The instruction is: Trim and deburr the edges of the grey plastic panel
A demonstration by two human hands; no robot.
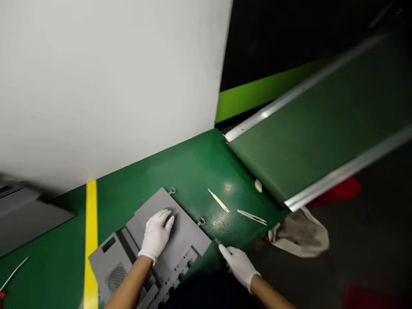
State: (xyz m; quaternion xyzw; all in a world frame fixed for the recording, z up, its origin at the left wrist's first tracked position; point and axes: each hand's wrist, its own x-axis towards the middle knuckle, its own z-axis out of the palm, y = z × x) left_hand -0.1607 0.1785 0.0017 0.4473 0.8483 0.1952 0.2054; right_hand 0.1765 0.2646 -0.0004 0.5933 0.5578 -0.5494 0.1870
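Observation:
A grey moulded panel (189,223) with hooks on its far edge, a round grille and a row of holes lies on the green tabletop (180,163). My left hand (157,234), in a white glove, rests on the panel with its fingers apart. My right hand (238,265), also gloved in white, is closed around a small tool (217,241) beside the panel's right corner; most of the tool is hidden. Two slim knife-like tools, one pale (219,201) and one metallic (252,216), lie beyond my right hand.
A green ribbed conveyor (309,133) with metal rails slopes up at the right. A white wall (106,77) stands behind the table. Another grey part (28,219) is at the left, near yellow tape (91,240). A cloth bag (301,234) hangs off the right edge.

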